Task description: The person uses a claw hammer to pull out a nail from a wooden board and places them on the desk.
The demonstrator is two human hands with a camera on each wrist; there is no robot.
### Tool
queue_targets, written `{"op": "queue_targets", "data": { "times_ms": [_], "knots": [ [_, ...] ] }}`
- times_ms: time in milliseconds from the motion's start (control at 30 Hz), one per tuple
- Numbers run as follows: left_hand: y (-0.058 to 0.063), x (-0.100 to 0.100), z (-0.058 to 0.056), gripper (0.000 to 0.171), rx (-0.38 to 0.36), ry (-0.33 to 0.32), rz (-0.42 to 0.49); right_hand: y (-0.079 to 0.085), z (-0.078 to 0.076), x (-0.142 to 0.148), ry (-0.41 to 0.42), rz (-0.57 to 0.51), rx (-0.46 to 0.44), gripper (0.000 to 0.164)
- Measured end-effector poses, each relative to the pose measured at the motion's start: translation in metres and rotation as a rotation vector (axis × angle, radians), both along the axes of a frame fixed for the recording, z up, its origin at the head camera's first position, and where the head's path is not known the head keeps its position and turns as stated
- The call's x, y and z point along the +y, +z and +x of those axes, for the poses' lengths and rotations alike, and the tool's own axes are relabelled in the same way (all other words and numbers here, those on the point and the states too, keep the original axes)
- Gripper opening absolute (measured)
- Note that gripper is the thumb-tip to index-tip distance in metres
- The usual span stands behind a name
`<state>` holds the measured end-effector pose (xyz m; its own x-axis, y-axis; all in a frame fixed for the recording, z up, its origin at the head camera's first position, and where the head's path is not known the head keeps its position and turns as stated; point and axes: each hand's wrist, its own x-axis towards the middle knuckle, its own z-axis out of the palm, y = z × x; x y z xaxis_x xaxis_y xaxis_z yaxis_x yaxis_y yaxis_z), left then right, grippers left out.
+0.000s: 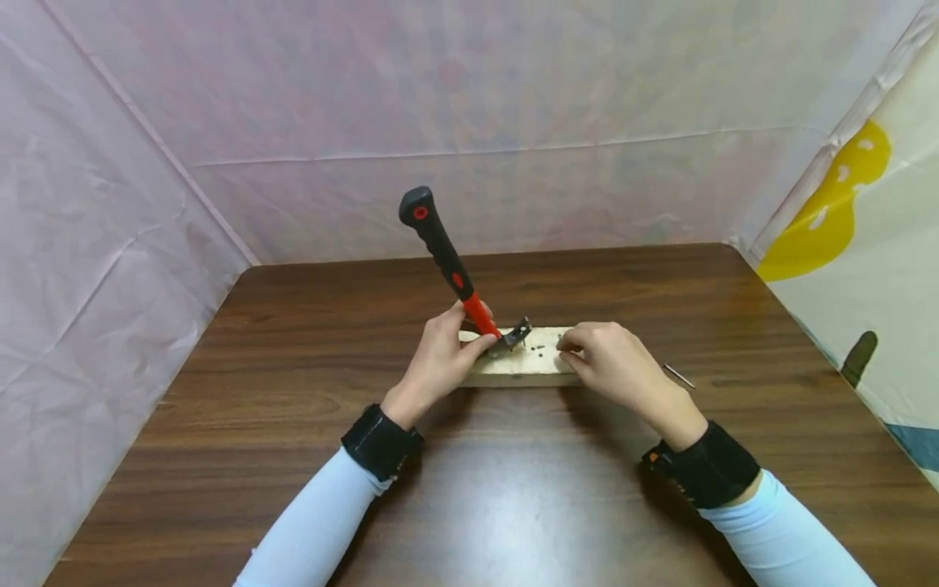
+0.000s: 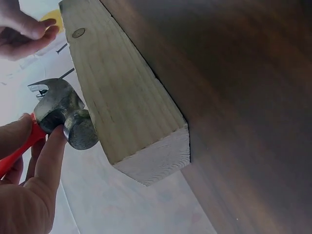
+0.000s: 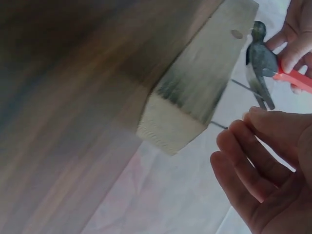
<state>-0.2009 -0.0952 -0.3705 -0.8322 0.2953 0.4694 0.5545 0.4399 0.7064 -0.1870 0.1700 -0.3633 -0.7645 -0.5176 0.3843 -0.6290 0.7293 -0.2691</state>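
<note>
My left hand point(image 1: 445, 350) grips a claw hammer point(image 1: 443, 244) low on its red shaft, close to the metal head. The black handle tilts up and back to the left. The hammer head point(image 2: 61, 112) sits over a pale wooden block point(image 1: 513, 367), and its claw overlaps a nail point(image 3: 240, 86) standing in the wood. A second nail point(image 3: 218, 125) stands nearer the block's right end. Beside it is my right hand point(image 1: 612, 363), its fingers loosely bent and the thumb near the index fingertip, nothing visible held between them. Small dark spots mark the block's top.
A loose nail point(image 1: 678, 376) lies on the brown wooden table point(image 1: 308, 489), to the right of my right hand. Pale fabric point(image 1: 469, 98) hangs behind the table and along its left side. Fabric with a yellow shape point(image 1: 829, 212) hangs at the right.
</note>
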Motion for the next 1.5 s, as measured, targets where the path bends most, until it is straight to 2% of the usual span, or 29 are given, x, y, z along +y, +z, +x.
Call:
{"op": "queue_targets", "data": {
  "times_ms": [167, 367, 667, 833, 967, 1167, 1500],
  "knots": [
    [-0.002, 0.000, 0.001, 0.028, 0.020, 0.011, 0.012, 0.005, 0.000, -0.009, 0.027, -0.081, 0.017, 0.010],
    [-0.003, 0.000, 0.002, 0.026, 0.039, -0.004, 0.047, 0.006, 0.000, -0.016, 0.055, -0.142, 0.026, 0.027],
    [-0.004, 0.001, 0.004, 0.024, 0.022, -0.023, 0.115, 0.002, 0.001, -0.019, 0.084, -0.156, 0.038, 0.045],
    [-0.001, 0.003, 0.006, 0.025, 0.026, -0.046, 0.130, 0.002, 0.001, -0.019, 0.060, -0.167, 0.060, 0.051],
    [0.002, 0.005, 0.010, 0.025, 0.027, -0.068, 0.129, 0.002, 0.001, -0.020, 0.077, -0.190, 0.070, 0.055],
    [0.004, 0.008, 0.014, 0.026, 0.033, -0.088, 0.137, 0.002, 0.001, -0.021, 0.105, -0.209, 0.069, 0.053],
    [0.007, 0.010, 0.016, 0.024, 0.038, -0.073, 0.134, 0.000, -0.002, -0.021, 0.215, -0.300, 0.109, 0.035]
  ]
}}
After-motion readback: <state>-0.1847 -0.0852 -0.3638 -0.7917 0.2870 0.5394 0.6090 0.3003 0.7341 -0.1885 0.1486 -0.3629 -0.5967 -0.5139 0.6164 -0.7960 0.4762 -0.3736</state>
